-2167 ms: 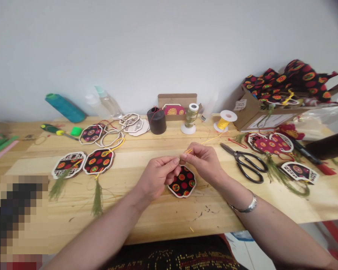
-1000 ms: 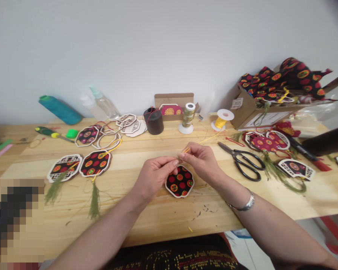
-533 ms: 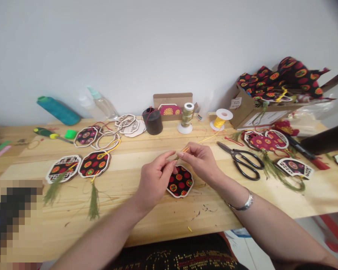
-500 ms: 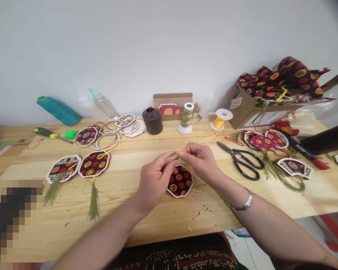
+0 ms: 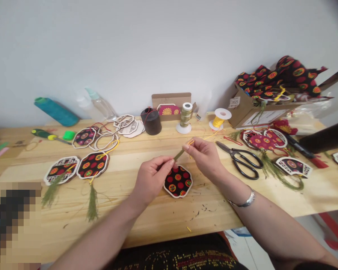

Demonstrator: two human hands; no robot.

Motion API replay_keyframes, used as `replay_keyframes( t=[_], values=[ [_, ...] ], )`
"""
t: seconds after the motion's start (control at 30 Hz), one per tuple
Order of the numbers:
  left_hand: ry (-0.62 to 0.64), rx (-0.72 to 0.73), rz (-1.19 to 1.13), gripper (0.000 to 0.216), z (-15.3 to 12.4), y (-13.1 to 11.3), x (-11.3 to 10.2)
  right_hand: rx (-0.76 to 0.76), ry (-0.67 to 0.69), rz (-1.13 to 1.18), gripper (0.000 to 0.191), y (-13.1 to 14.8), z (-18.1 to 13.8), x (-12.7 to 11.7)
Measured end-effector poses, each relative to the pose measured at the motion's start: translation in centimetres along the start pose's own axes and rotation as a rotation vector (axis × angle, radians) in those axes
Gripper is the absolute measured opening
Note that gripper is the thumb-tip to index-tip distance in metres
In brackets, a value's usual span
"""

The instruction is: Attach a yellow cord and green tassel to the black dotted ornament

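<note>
The left hand (image 5: 153, 179) and right hand (image 5: 205, 156) pinch opposite ends of what seems a thin green tassel (image 5: 178, 154); the left partly hides a patterned ornament (image 5: 179, 182).

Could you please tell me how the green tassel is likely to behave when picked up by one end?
Probably floppy: the tassel looks straight only because the left hand and right hand pinch its ends. Likely very light and apt to shed: a second tassel on the table lies splayed in loose threads.
</note>
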State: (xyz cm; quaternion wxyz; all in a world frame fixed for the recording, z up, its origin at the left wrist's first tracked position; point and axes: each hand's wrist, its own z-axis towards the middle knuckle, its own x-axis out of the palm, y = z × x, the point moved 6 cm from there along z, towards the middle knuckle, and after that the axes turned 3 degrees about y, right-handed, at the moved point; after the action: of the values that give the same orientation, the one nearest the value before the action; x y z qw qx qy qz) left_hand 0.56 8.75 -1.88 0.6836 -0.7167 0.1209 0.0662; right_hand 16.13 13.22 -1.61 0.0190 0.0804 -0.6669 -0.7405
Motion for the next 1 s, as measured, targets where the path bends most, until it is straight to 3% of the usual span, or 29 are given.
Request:
replay_keyframes(
  t=[0.07,0.13,0.2,0.27,0.33,0.5,0.6,0.67,0.83,1.0],
  values=[
    [-0.024,0.023,0.024,0.018,0.2,0.0,-0.4,0.007,-0.054,0.019,0.03,0.0,0.3,-0.9],
    [-0.135,0.143,0.109,0.018,0.2,-0.6,-1.2,0.003,-0.085,0.056,0.03,0.2,0.5,-1.5],
    [-0.275,0.293,0.183,0.024,-0.2,-1.6,-2.1,-0.018,-0.065,0.094,0.028,0.6,0.5,-1.5],
    [-0.317,0.387,0.165,0.031,-0.6,-2.2,-2.2,-0.069,-0.008,0.075,0.024,1.3,0.2,-1.0],
    [-0.211,0.391,0.034,0.033,-0.7,-2.2,-1.5,-0.175,0.042,-0.017,0.023,2.3,-0.3,-0.2],
    [0.091,0.147,-0.481,0.03,-0.5,-0.2,0.7,-0.423,0.103,-0.22,0.021,4.1,-1.7,1.3],
    [0.187,0.073,-0.488,0.029,-0.6,0.2,1.4,-0.439,0.12,-0.247,0.023,4.0,-1.7,1.4],
    [0.205,0.045,-0.391,0.029,-0.6,0.1,1.5,-0.427,0.109,-0.241,0.024,3.7,-1.5,1.3],
    [0.065,0.098,-0.136,0.018,-0.5,-0.9,0.8,-0.378,0.092,-0.22,0.029,3.2,-1.2,1.2],
    [0.019,0.117,-0.016,0.013,-0.6,-1.2,0.5,-0.31,0.079,-0.206,0.025,2.7,-1.1,1.1]
  ],
)
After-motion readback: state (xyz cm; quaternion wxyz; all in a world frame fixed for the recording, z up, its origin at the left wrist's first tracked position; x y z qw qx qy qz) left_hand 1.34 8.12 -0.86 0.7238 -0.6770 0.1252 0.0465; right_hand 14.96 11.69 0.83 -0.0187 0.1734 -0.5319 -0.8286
